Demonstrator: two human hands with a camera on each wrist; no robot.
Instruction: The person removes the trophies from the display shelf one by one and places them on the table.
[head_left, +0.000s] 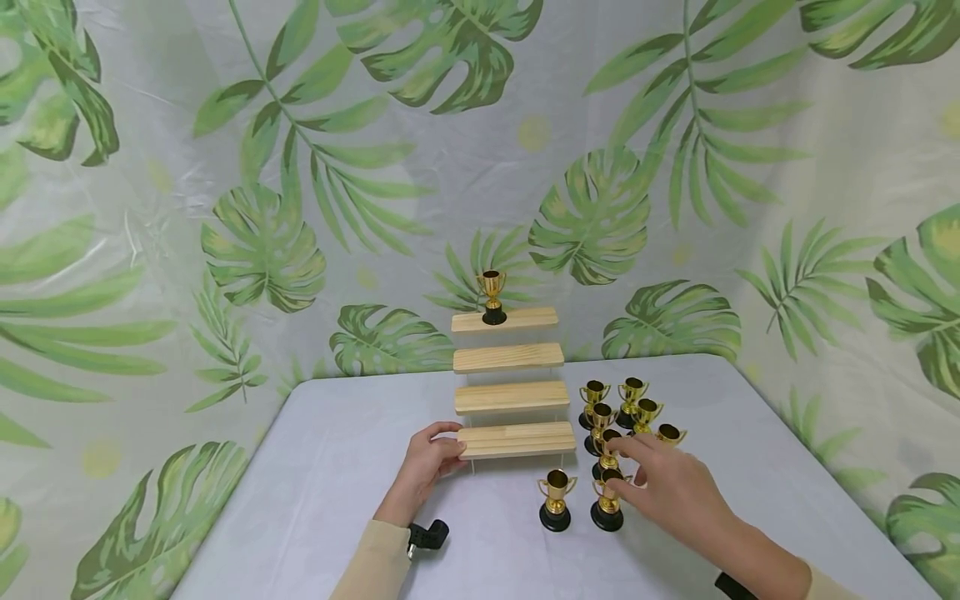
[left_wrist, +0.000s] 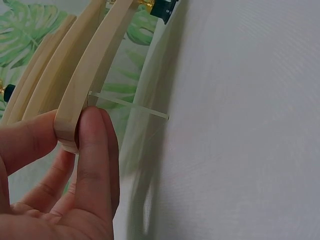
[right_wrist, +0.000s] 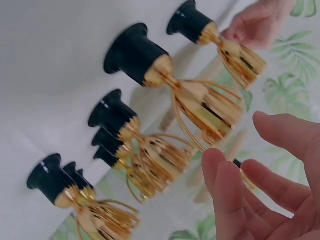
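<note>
My left hand (head_left: 427, 462) pinches the left end of the lowest wooden board (head_left: 517, 442) of a stepped display stand; the left wrist view shows thumb and fingers on either side of the board (left_wrist: 75, 105). Over the front right of the stand's side, my right hand (head_left: 675, 483) reaches to a small gold trophy cup (head_left: 608, 510) with a black base. Up close, this trophy (right_wrist: 200, 107) stands by the fingertips, thumb and fingers apart; whether they touch its rim cannot be told. Another trophy (head_left: 556, 498) stands just left of it.
Several more trophies (head_left: 632, 400) stand grouped behind the right hand, right of the stand. One trophy (head_left: 492, 292) is on the top board (head_left: 536, 318), left of its middle. Clear thin supports hold the boards above a white-covered table (head_left: 300, 492). A leaf-patterned curtain (head_left: 465, 167) hangs behind.
</note>
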